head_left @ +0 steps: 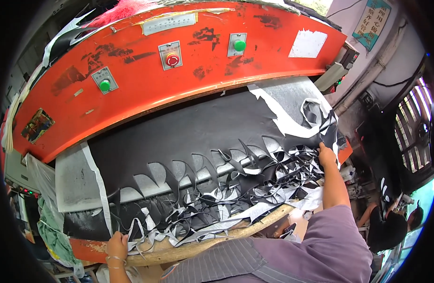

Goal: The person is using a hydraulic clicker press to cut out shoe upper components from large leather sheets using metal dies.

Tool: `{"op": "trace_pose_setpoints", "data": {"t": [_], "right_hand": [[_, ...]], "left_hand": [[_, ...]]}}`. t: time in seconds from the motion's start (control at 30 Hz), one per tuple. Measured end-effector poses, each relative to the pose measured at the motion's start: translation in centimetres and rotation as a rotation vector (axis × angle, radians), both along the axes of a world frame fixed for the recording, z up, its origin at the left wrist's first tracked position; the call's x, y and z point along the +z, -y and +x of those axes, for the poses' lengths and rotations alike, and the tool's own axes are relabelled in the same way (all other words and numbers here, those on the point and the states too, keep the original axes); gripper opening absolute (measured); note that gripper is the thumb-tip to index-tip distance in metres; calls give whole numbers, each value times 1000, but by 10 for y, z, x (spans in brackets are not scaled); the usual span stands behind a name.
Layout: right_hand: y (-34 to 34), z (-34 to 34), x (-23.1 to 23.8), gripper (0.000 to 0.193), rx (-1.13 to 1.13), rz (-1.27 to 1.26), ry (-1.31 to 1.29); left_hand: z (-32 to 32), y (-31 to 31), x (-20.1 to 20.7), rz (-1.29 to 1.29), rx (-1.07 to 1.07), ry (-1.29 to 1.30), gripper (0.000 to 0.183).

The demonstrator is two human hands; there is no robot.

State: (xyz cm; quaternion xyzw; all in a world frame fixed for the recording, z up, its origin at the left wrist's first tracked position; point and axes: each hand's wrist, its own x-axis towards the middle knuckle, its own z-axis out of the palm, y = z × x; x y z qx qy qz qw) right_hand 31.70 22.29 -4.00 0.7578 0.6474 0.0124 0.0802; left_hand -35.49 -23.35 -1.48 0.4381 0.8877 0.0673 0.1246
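Note:
A black leather-like sheet [188, 127] with a pale backing lies across the grey press bed [78, 181]. Its near edge is cut into a row of curved notches and points. My left hand [117, 246], a bangle at its wrist, is closed at the near left corner, where the sheet's edge strip [98, 181] comes down to it. At the right end, my right hand [327, 154] is closed on the sheet's near right edge, the fingertips partly hidden. Between my hands lies a tangle of black and white offcuts [226, 198].
Beyond the bed rises the press's orange beam [137, 61], with a red stop button [172, 59] and green buttons [239, 45]. A wooden rail [207, 239] runs along the near side. Another person [387, 226] is at the far right.

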Motion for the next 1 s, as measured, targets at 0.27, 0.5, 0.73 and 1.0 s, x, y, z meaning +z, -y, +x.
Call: {"op": "trace_pose_setpoints", "data": {"t": [0.27, 0.5, 0.73, 1.0], "right_hand": [[37, 30, 12, 35, -79, 334, -400], [104, -88, 35, 31, 227, 492, -479], [108, -150, 4, 46, 404, 98, -324], [95, -116, 21, 31, 639, 10, -460]], "left_hand": [[-15, 6, 59, 104, -342, -124, 25], [26, -177, 75, 549, -540, 52, 28], [144, -257, 18, 45, -510, 22, 58], [156, -226, -32, 156, -563, -116, 39]]}}
